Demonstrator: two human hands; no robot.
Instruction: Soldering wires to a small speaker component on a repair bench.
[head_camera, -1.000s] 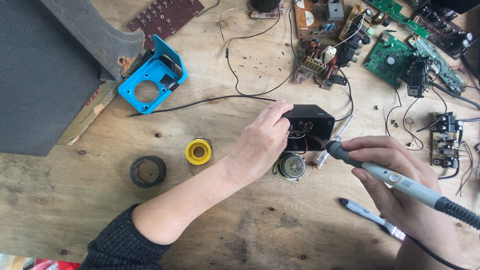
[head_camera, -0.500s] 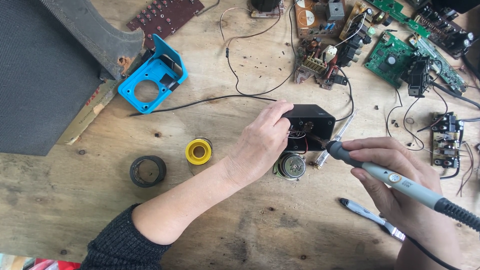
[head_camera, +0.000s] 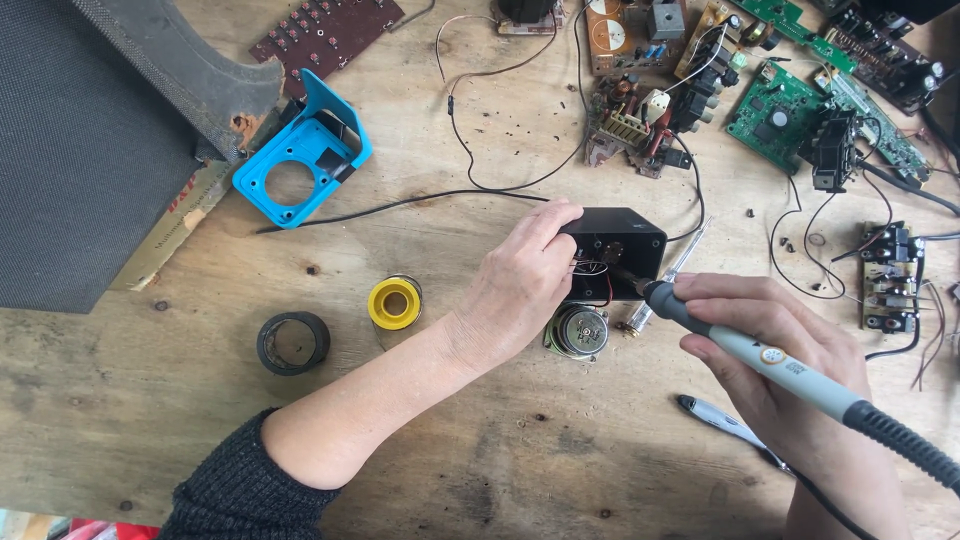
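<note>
Fingers of the left hand (head_camera: 520, 290) are pinched on thin wires at the open face of a small black box (head_camera: 618, 250) on the wooden table (head_camera: 150, 400). A soldering iron (head_camera: 760, 360) is gripped by the right hand (head_camera: 775, 350), its tip at the box. A small round speaker (head_camera: 578, 331) lies just beside, a yellow solder spool (head_camera: 394, 302) near.

An electronics repair workshop is indicated: circuit boards (head_camera: 800, 110) are scattered at upper right, loose wires (head_camera: 480, 130) across a scuffed wooden bench (head_camera: 500, 460).
</note>
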